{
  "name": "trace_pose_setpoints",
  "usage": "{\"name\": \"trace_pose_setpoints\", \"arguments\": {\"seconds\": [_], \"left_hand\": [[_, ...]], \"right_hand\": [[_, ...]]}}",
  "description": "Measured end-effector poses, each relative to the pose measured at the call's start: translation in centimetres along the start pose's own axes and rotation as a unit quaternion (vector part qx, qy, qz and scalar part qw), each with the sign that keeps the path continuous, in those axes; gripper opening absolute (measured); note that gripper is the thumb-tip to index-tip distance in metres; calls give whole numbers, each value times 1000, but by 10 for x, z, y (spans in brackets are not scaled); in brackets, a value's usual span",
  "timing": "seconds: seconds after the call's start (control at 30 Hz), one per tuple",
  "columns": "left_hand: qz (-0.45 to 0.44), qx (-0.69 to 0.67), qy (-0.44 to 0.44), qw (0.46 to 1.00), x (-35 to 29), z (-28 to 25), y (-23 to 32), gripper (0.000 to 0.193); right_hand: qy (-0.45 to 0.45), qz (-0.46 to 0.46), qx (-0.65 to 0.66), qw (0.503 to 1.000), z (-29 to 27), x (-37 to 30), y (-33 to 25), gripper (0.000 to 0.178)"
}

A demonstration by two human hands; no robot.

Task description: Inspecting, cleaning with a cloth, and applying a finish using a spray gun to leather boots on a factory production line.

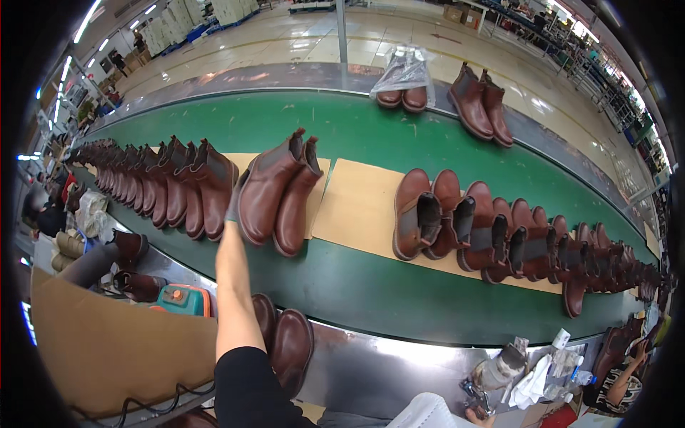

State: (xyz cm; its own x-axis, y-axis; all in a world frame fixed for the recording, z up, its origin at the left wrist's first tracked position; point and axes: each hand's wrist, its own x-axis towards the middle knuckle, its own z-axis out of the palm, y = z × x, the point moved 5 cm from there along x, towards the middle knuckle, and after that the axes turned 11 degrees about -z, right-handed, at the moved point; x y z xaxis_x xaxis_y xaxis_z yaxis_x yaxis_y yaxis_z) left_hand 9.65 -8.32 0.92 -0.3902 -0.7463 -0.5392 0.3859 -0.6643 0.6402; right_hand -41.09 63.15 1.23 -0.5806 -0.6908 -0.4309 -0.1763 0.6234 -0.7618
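My left hand [234, 200], in a grey glove, reaches across the green belt and lies against the side of a brown ankle boot [265, 187]. Its fingers look stretched along the leather, with their tips hidden. A matching boot [296, 203] leans close on the right, and both toes point toward me. Just left of the hand stands the nearest boot [215, 189] of a long row. At the lower edge, only some fingers of my right hand [478, 416] show, by a dark metal object [474, 394] on the steel ledge; their grip is unclear.
Cardboard sheets [357, 196] lie on the green belt [342, 274]. A second boot row [492, 232] runs right. On the far ledge are plastic-covered boots [402, 89] and another pair [478, 107]. Near me are two boots [289, 349], a teal-orange box [183, 301], a jar [499, 367] and white cloth [531, 381].
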Motion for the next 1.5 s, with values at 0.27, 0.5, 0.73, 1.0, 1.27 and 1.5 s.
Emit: {"name": "trace_pose_setpoints", "arguments": {"seconds": [0.27,0.5,0.73,1.0,1.27,1.5], "left_hand": [[174,324,300,880,21,-59,89,24],[544,577,299,531,-85,146,16,45],[316,868,187,335,-72,106,-54,47],[426,775,-64,462,-107,374,-154,60],[312,855,-38,413,-76,379,-227,9],[189,867,-193,419,-327,332,-329,25]], "right_hand": [[-111,-8,-51,992,4,8,4,46],[127,17,110,986,11,-3,-3,31],[93,11,67,993,5,0,-19,24],[169,-93,120,974,2,-2,-4,18],[37,-17,14,999,-24,13,-3,34],[22,-309,45,950,31,-12,-179,48]]}}
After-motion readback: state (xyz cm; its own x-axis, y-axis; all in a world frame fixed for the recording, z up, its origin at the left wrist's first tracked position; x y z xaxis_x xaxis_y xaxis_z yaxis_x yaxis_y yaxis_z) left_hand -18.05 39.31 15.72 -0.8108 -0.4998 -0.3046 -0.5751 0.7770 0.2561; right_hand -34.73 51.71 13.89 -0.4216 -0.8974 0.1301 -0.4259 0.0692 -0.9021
